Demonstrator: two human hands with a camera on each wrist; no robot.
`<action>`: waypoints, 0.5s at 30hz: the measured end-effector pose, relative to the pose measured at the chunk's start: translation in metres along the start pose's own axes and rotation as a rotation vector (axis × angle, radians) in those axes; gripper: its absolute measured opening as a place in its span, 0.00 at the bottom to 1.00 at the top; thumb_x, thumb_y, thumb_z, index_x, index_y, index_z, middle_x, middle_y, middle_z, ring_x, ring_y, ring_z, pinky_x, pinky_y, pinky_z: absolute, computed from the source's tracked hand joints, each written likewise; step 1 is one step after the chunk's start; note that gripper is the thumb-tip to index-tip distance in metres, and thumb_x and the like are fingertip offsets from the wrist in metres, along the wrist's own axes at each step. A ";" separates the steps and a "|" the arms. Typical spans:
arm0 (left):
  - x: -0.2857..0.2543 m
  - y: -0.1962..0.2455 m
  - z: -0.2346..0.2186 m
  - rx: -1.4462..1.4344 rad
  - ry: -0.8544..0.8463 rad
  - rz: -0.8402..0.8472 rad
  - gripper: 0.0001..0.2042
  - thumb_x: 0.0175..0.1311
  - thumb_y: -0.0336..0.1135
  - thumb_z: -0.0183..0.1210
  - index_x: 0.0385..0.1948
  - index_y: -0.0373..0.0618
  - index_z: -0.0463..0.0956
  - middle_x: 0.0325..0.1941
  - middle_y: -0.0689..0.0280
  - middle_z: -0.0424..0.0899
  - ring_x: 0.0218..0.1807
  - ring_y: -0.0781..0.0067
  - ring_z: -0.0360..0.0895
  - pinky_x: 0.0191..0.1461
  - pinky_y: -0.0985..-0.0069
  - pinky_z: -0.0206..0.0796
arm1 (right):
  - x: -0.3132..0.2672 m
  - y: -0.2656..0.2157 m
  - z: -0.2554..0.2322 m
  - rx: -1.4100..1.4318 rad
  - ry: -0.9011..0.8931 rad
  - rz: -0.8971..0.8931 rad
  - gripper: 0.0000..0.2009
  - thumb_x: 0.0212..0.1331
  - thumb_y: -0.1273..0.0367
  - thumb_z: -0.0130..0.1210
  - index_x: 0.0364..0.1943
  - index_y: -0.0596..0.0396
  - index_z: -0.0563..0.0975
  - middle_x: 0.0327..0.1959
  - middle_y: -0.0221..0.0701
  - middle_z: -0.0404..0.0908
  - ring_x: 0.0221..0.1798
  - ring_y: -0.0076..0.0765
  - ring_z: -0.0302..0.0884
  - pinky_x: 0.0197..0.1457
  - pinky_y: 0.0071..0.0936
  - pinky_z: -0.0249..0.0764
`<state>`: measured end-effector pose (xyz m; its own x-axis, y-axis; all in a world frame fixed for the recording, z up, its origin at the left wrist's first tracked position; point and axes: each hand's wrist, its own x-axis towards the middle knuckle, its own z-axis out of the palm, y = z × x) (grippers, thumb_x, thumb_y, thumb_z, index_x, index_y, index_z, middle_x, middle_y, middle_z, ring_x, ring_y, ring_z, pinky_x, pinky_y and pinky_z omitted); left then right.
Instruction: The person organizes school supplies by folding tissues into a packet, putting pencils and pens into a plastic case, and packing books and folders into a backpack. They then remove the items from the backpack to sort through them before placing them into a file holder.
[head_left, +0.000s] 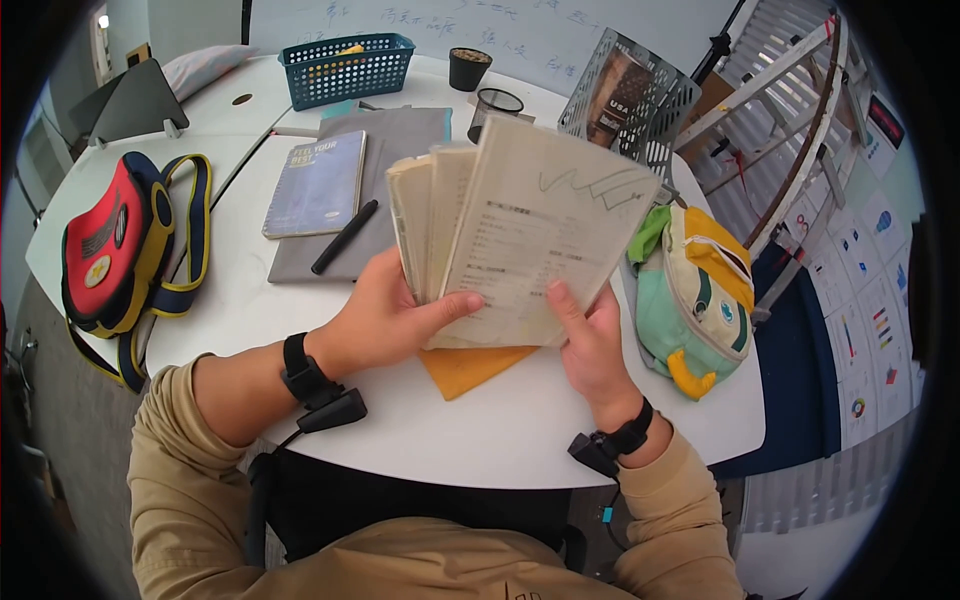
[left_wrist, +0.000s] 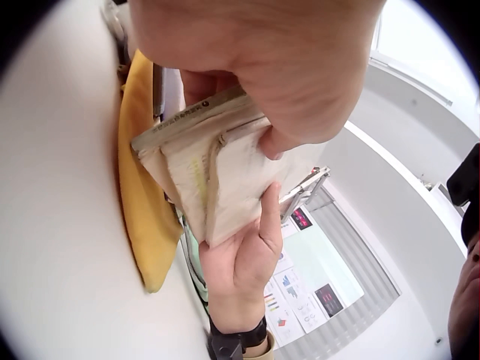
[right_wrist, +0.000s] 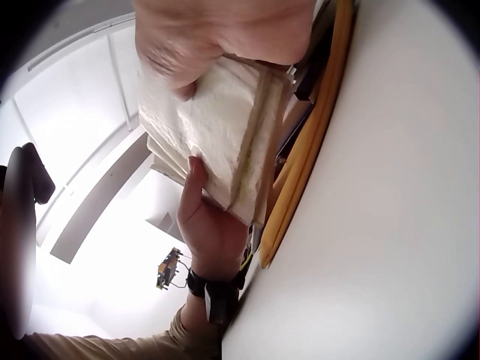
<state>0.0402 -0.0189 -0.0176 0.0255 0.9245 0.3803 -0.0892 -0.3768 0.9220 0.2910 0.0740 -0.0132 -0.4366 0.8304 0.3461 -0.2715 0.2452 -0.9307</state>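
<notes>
Both hands hold up a fanned stack of worn, pale books above the table. The front book bears printed lines and a pencil scribble near its top right corner. My left hand grips the stack from the lower left, thumb across the front and fingers behind. At the lower right, my right hand pinches it, thumb on the front page. The left wrist view shows the books' thick page edges spread apart. Below the stack a flat orange-yellow item lies on the table, partly hidden by the books.
Behind the books lie a grey folder, a blue spiral notebook and a black pen. A red bag sits left, a green-and-beige bag right. At the back stand a teal basket, a plant pot and a perforated metal holder.
</notes>
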 end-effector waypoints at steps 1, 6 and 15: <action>0.001 0.001 -0.001 -0.018 -0.006 -0.001 0.26 0.78 0.26 0.72 0.74 0.35 0.74 0.71 0.57 0.87 0.70 0.70 0.83 0.76 0.64 0.78 | 0.000 0.001 -0.008 -0.025 -0.047 0.034 0.22 0.82 0.67 0.68 0.72 0.63 0.78 0.69 0.35 0.87 0.70 0.29 0.82 0.77 0.31 0.75; 0.000 0.007 -0.008 0.187 -0.095 0.028 0.27 0.79 0.28 0.72 0.75 0.35 0.73 0.71 0.58 0.87 0.69 0.71 0.84 0.74 0.66 0.78 | -0.002 -0.009 -0.012 -0.220 -0.187 -0.005 0.17 0.80 0.69 0.70 0.65 0.62 0.84 0.62 0.34 0.91 0.63 0.30 0.86 0.71 0.32 0.80; 0.028 0.016 -0.052 0.215 0.227 0.226 0.17 0.87 0.36 0.63 0.68 0.38 0.78 0.64 0.62 0.86 0.64 0.74 0.83 0.70 0.69 0.80 | -0.003 0.003 -0.012 -0.207 -0.064 -0.079 0.19 0.80 0.69 0.69 0.68 0.62 0.82 0.65 0.34 0.89 0.65 0.30 0.84 0.72 0.32 0.79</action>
<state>-0.0126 0.0038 0.0038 -0.1937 0.7972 0.5718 0.1443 -0.5534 0.8203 0.3020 0.0781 -0.0184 -0.4762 0.7726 0.4199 -0.1285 0.4112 -0.9024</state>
